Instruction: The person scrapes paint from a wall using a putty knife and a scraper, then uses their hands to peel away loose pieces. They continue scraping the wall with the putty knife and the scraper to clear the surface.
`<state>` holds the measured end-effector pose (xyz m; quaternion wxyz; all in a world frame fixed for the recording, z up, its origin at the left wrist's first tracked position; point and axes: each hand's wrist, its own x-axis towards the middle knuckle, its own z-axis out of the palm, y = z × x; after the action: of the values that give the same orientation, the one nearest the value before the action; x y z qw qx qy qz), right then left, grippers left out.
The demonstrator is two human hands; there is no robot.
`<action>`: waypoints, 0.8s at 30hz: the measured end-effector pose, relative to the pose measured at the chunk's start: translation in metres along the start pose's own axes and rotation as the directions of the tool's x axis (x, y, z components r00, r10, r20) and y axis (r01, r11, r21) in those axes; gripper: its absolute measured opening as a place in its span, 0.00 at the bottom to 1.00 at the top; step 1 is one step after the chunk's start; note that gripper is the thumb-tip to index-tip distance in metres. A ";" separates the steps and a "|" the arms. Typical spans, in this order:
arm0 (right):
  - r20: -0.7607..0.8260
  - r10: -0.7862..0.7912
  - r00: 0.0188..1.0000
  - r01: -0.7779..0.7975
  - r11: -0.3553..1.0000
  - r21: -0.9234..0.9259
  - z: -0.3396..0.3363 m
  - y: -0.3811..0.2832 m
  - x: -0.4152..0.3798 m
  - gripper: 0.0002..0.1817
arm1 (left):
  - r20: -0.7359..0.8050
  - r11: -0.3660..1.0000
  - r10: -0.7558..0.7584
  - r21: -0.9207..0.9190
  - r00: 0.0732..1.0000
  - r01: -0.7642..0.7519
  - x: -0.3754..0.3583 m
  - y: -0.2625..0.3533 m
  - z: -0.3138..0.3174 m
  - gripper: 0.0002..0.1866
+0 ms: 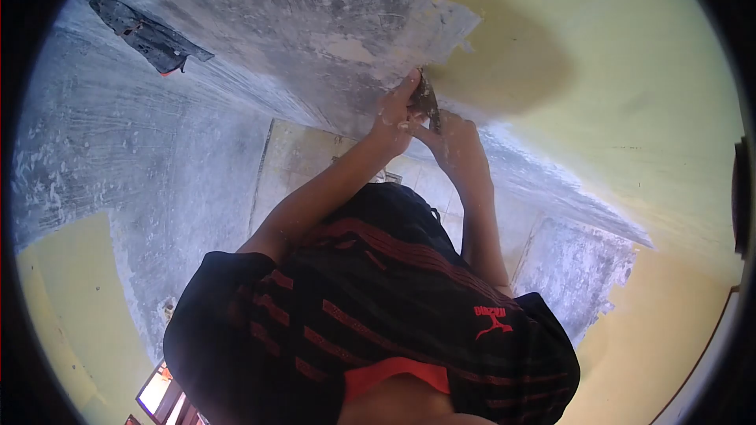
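Both my hands meet in front of my chest, close to the wall. Between them is a scraper (pixel 426 100) with a dark, worn flat blade, its tip pointing up in the head view. My left hand (pixel 391 116) is closed on the blade side, its thumb lying along the blade's edge. My right hand (pixel 459 144) is wrapped around the lower end, and the handle is hidden in it. Pale flecks stick to my fingers. The patchy grey wall (pixel 315 24) around them borders yellow paint (pixel 630 47) with a ragged edge.
A long dark object (pixel 150 35) lies against the grey surface at upper left. Pale tiles (pixel 295 153) show beyond my left arm. Another bare grey patch (pixel 575 267) sits at right. A bright window (pixel 156 388) stands at lower left, and a dark fixture (pixel 741 197) at the right edge.
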<state>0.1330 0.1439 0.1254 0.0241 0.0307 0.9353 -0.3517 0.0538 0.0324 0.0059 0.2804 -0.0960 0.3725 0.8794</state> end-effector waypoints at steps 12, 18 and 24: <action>0.018 0.043 0.999 -0.042 0.998 -0.038 0.026 0.021 0.014 0.29 | 0.050 0.991 -0.005 -0.130 0.999 0.011 0.009 0.004 -0.004 0.23; -0.013 0.033 0.999 -0.032 0.996 0.083 0.015 0.007 0.004 0.26 | -0.022 0.996 0.069 0.057 0.997 -0.068 0.002 0.011 -0.007 0.23; -0.051 -0.086 0.995 0.084 0.996 -0.036 0.036 0.011 0.020 0.26 | -0.081 0.983 0.094 -0.152 0.992 -0.105 -0.009 0.038 0.011 0.22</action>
<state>0.1149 0.1293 0.0895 -0.0150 -0.0005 0.9419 -0.3356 0.0406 0.0148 0.0403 0.2138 -0.1310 0.3169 0.9147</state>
